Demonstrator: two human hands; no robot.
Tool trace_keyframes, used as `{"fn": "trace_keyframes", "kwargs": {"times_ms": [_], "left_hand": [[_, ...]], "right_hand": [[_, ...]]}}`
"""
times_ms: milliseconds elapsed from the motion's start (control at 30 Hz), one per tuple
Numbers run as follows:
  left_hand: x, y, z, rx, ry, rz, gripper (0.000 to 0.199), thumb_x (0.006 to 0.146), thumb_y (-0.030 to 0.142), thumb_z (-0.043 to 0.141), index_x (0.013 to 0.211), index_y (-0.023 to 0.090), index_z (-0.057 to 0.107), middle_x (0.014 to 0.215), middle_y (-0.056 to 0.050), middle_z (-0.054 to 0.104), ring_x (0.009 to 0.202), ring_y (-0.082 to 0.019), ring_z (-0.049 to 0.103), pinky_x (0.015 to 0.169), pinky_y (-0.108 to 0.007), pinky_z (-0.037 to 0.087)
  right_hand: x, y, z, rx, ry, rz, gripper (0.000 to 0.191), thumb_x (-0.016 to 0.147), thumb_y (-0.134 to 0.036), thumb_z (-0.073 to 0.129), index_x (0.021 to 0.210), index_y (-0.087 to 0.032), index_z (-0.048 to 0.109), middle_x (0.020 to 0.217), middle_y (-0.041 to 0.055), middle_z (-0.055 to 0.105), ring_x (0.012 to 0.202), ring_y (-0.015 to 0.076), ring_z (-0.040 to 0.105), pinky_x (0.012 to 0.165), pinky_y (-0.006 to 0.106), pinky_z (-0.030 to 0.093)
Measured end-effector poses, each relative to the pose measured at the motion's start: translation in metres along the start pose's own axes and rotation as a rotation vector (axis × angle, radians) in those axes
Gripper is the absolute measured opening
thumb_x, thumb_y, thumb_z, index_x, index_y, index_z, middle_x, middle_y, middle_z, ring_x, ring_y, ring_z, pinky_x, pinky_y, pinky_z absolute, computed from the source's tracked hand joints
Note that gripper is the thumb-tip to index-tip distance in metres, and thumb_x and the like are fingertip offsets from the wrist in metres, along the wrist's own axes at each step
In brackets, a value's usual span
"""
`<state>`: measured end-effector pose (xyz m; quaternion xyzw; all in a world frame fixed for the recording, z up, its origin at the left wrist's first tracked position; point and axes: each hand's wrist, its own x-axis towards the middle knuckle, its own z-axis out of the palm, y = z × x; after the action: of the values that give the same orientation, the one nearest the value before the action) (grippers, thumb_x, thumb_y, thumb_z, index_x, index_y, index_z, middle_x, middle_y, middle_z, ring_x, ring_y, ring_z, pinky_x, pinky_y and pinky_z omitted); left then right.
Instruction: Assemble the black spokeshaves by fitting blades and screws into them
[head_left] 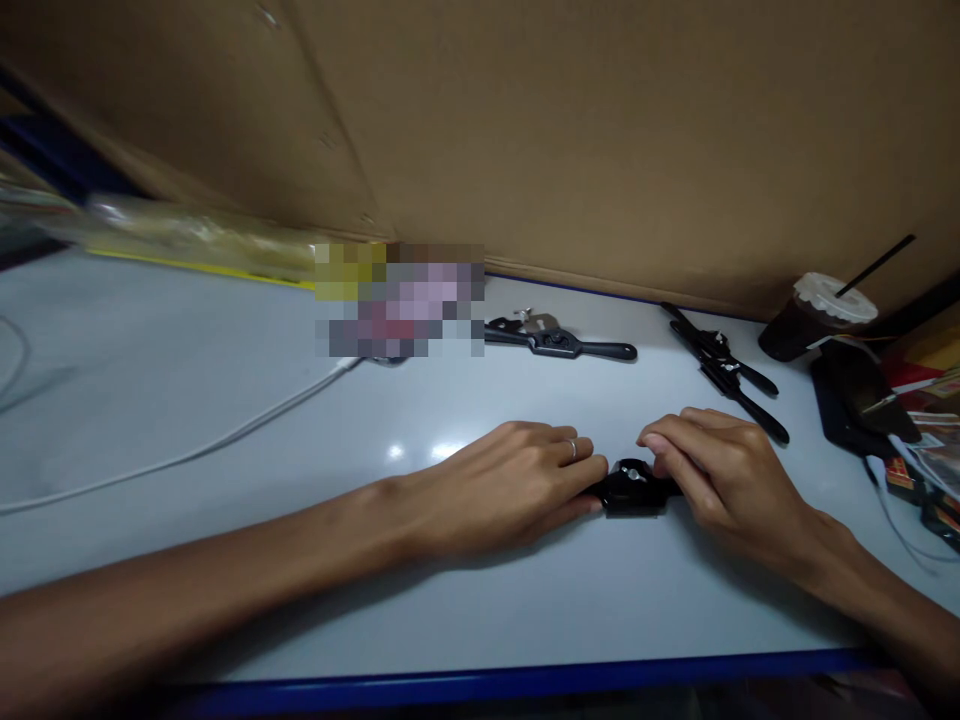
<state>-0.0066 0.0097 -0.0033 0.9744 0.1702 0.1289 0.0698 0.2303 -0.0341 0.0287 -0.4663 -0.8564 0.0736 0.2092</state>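
A black spokeshave [634,490] lies on the table between my two hands, a small silver screw showing at its middle. My left hand [536,470], with a ring on one finger, is closed around its left handle. At the other end, my right hand [709,460] has its thumb and fingers bunched together just above the right handle, hiding most of it. Whether anything small sits between those fingertips I cannot make out. Farther back lie another black spokeshave [559,343] and, to its right, a group of similar black spokeshaves [720,365] overlapping each other.
A lidded plastic cup [799,320] of dark drink with a straw stands at the right rear. Near it are a black case [847,400] and cables. A white cable [247,440] crosses the table's left side to a pixelated patch. A cardboard wall [600,130] rises behind.
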Motion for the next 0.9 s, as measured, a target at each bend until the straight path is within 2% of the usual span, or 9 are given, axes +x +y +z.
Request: {"fn": "trace_keyframes", "kwargs": {"times_ms": [167, 400, 633, 900], "left_hand": [[-0.0010, -0.0002, 0.0002, 0.010, -0.002, -0.002, 0.019, 0.105, 0.027, 0.046, 0.092, 0.018, 0.057, 0.083, -0.001, 0.065, 0.069, -0.014, 0.057, 0.062, -0.029, 0.042], [-0.0013, -0.0004, 0.0023, 0.051, -0.001, 0.012, 0.019, 0.106, 0.027, 0.044, 0.097, 0.018, 0.057, 0.083, -0.002, 0.065, 0.071, -0.015, 0.059, 0.064, -0.030, 0.043], [-0.0009, 0.0011, -0.0005, 0.016, -0.016, -0.017, 0.024, 0.104, 0.026, 0.046, 0.125, 0.018, 0.055, 0.084, -0.001, 0.066, 0.069, -0.016, 0.062, 0.063, -0.030, 0.046], [0.0013, -0.0011, -0.0072, -0.008, -0.073, 0.019, 0.020, 0.106, 0.027, 0.043, 0.114, 0.017, 0.058, 0.083, -0.001, 0.065, 0.064, -0.015, 0.057, 0.061, -0.029, 0.044]], "right_hand": [[0.0014, -0.0017, -0.0016, 0.047, 0.033, -0.016, 0.036, 0.107, -0.025, 0.041, 0.084, -0.018, 0.068, 0.069, 0.0034, 0.063, 0.065, 0.0156, 0.055, 0.063, 0.028, 0.040], [0.0013, -0.0022, -0.0010, 0.042, -0.007, -0.004, 0.035, 0.107, -0.025, 0.041, 0.086, -0.017, 0.068, 0.070, 0.0031, 0.063, 0.066, 0.0155, 0.054, 0.065, 0.029, 0.040], [0.0007, 0.0004, -0.0001, 0.114, -0.060, 0.048, 0.036, 0.108, -0.028, 0.040, 0.085, -0.018, 0.066, 0.075, 0.0036, 0.065, 0.070, 0.0155, 0.056, 0.069, 0.029, 0.041], [0.0034, 0.0006, -0.0021, 0.202, -0.072, 0.071, 0.036, 0.106, -0.027, 0.040, 0.081, -0.018, 0.064, 0.070, 0.0005, 0.060, 0.064, 0.0127, 0.051, 0.064, 0.028, 0.038]]}}
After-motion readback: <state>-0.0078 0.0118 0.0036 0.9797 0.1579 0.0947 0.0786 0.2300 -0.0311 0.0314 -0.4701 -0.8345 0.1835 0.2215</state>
